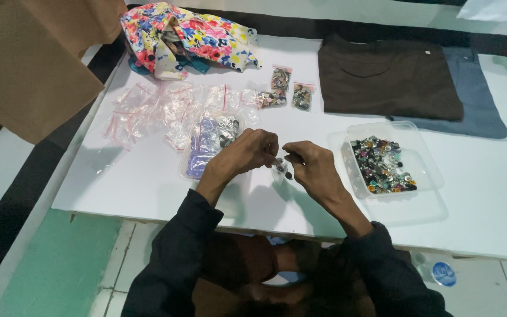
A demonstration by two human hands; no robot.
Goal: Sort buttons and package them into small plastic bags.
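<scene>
Pinching together over the near middle of the white table [148,194], the left hand [247,154] and the right hand [312,167] close their fingertips on a small clear zip bag [281,167] that hangs between them with a few dark buttons inside; both hands are curled nearly shut, thumb against forefinger, and the black sleeves [177,258] run back toward the body. Judging by that grip, the step in hand is filling or closing this little bag, and the next move would call for a steady pinch along its mouth so the buttons do not slip out, though the seal itself is too small to make out. Just right of the right hand sits a clear plastic tray [429,158] holding a heap of mixed coloured buttons [382,165]. Just beyond the left hand lies another clear container [190,170] with purple contents and some dark buttons, partly hidden by the hand. Farther out to the left, empty clear zip bags with red strips [148,108] are spread loosely. Beyond both hands, three filled button bags [289,91] lie close together. Far right of them rests a folded brown shirt [388,76] over a grey-blue garment [482,100], and far left a bundle of floral fabric [189,35].
</scene>
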